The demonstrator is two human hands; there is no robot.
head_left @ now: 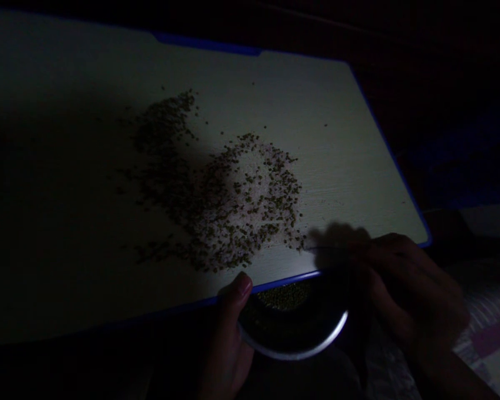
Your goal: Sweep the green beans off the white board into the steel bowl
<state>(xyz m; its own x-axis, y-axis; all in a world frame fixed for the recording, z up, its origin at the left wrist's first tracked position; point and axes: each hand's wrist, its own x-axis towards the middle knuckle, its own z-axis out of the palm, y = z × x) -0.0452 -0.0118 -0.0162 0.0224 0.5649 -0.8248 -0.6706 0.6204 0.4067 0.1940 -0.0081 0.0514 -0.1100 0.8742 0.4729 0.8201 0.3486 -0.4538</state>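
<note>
A heap of small green-brown grains (233, 194) lies spread over a pale tabletop (337, 128) with a blue rim. My left hand (229, 339) grips the edge of a round metal bowl (295, 328) held just under the table's near edge; its thumb rests on the rim. Some grains sit inside the bowl. My right hand (404, 289) hovers at the table's near right edge, beside the bowl. Its fingers are curled and blurred, and the scene is very dark.
The left half of the table lies in deep shadow. A patterned cloth (487, 333) shows at the lower right. The table's blue border (391, 155) runs along the right side.
</note>
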